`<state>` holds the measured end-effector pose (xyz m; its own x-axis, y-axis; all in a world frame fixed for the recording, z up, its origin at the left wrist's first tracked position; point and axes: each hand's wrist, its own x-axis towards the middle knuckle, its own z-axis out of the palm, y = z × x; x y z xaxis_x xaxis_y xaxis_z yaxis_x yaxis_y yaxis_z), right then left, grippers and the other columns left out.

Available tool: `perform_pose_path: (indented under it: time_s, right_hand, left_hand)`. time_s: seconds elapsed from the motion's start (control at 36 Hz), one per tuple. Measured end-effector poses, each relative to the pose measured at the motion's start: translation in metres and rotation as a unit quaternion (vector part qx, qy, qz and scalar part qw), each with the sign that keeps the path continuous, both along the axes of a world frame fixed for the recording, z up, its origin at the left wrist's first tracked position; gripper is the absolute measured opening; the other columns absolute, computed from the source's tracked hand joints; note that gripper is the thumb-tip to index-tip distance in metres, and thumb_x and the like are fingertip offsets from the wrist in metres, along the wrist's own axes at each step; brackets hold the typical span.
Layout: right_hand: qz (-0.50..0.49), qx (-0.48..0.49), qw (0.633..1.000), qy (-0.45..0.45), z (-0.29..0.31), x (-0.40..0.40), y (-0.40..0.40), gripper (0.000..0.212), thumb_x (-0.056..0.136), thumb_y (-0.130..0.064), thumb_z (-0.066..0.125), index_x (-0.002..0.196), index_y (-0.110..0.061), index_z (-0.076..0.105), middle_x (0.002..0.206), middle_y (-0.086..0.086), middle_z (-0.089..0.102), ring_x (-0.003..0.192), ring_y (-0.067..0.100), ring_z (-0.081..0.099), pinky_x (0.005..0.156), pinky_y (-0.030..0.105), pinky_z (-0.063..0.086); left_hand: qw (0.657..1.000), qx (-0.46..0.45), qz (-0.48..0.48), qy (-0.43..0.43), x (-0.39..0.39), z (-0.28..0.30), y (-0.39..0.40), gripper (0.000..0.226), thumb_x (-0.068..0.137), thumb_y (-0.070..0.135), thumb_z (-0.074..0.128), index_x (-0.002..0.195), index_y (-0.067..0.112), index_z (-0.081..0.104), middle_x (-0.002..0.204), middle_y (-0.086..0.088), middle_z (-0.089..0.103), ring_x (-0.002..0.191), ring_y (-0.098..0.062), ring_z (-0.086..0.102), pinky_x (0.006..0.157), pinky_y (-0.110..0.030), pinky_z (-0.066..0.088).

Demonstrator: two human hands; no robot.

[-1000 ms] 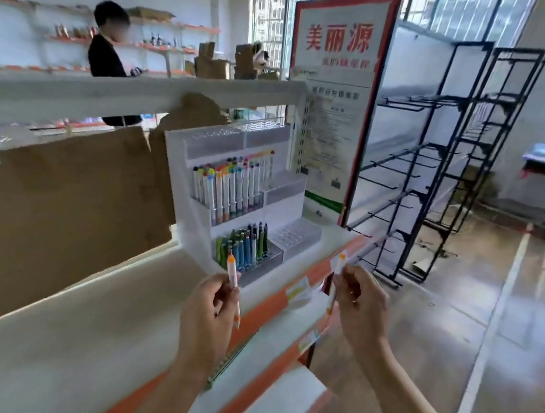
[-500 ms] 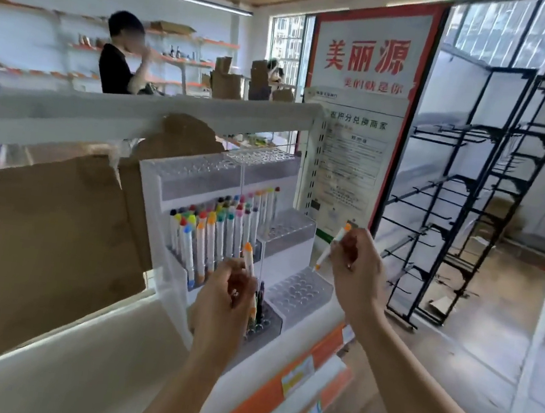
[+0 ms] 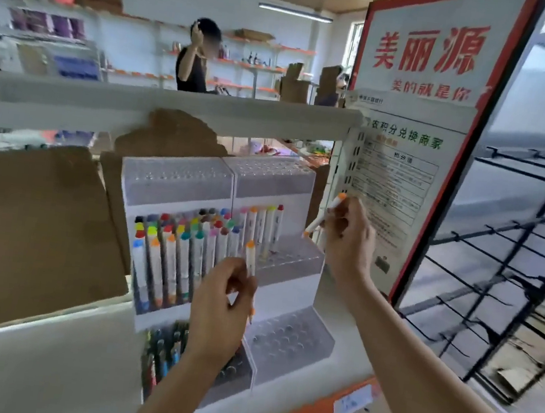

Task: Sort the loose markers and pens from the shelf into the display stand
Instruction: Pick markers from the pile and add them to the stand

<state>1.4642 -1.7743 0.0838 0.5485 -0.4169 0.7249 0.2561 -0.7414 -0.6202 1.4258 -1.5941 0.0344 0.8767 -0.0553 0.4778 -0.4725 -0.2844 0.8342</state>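
Note:
A white tiered display stand [image 3: 178, 181] sits on the white shelf [image 3: 38, 366]. Several markers with coloured caps [image 3: 183, 247] fill its middle tier, and darker pens [image 3: 162, 350] stand in the bottom left block. My left hand [image 3: 220, 309] grips an orange-capped white marker [image 3: 250, 260] upright in front of the middle tier. My right hand [image 3: 346, 239] holds a second orange-capped marker [image 3: 327, 213] tilted, just right of the stand's upper right tier.
The stand's bottom right holed block [image 3: 288, 342] holds nothing. Brown cardboard [image 3: 31, 231] leans behind the shelf at left. A red-framed poster board [image 3: 419, 121] stands at right, with black wire racks [image 3: 514, 270] beyond. A person [image 3: 196, 59] stands in the background.
The camera has come closer to the stand. Both hands rose with their markers: the left one up to the middle tier, the right one up beside the upper right tier.

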Motion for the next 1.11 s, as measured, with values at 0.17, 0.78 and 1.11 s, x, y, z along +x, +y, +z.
perform_pose_path:
  time_s: [0.17,0.78,1.11]
  right_hand:
    - [0.084,-0.025,0.995,0.052,0.005,0.027,-0.015,0.01,0.094,-0.014,0.054,0.103,-0.009,0.054,0.08,-0.002,0.058,0.066,0.017,0.055,0.054,0.027,0.043]
    - [0.154,-0.126,0.952,0.233,-0.009,0.068,-0.019,0.012,0.096,-0.026,0.049,0.087,-0.022,0.044,0.077,-0.001,0.058,0.068,0.022,0.052,0.051,0.028,0.031]
    - [0.115,-0.176,0.945,0.252,-0.014,0.06,-0.011,0.01,0.097,-0.022,0.045,0.091,-0.023,0.037,0.074,-0.006,0.049,0.07,0.02,0.046,0.085,0.036,0.042]
  left_hand:
    - [0.996,0.016,0.08,-0.021,0.004,-0.001,-0.033,0.01,0.09,0.004,0.059,0.087,0.013,0.058,0.078,-0.001,0.06,0.075,-0.006,0.055,0.061,-0.009,0.043]
    - [0.989,0.026,0.143,-0.04,0.013,0.0,-0.053,0.003,0.091,0.013,0.06,0.093,0.011,0.061,0.078,0.0,0.06,0.074,-0.009,0.058,0.063,-0.011,0.046]
    - [0.99,0.007,0.134,-0.038,0.025,-0.003,-0.051,0.003,0.09,0.015,0.059,0.092,0.014,0.061,0.075,0.001,0.063,0.068,-0.011,0.061,0.065,-0.022,0.051]
